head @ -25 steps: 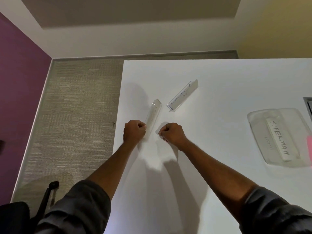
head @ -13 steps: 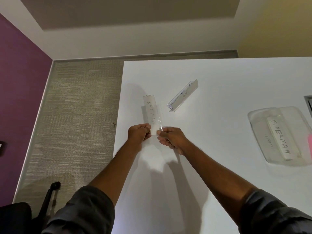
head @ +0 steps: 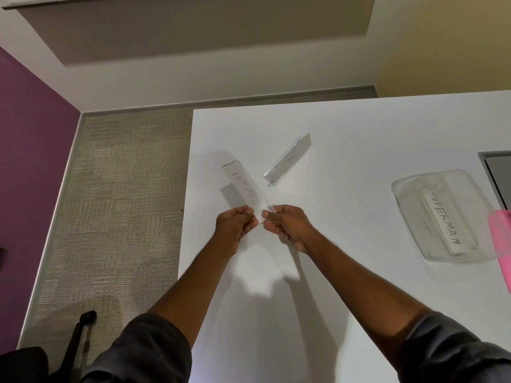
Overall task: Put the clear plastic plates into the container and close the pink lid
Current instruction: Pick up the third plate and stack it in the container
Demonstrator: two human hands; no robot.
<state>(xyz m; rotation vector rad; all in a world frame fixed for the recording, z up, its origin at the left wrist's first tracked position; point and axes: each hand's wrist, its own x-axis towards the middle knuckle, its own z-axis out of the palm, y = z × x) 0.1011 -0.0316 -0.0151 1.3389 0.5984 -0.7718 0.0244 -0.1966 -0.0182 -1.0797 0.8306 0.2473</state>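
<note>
Head view: one clear plate lettered BATMAN is held off the white desk, pinched at its near end from both sides. The grip of the left hand is pressed onto the plate's left edge, and that of the right hand onto its right edge; the fingertips of both are closed on the plastic. The plate's long axis runs away from the person, leaning up and to the left, with its far end free.

A second clear plate stands untouched on the desk just beyond the hands, its axis running up and to the right.

The container is seen well off to the right, open, with a plate lettered SUPERMAN already lying in it lengthwise. The pink lid is partly cut off by the frame edge beside it.

Judgement: the right hand is the nearer to the container. The held plate would need carrying rightward and turning to match the container's long axis.
</note>
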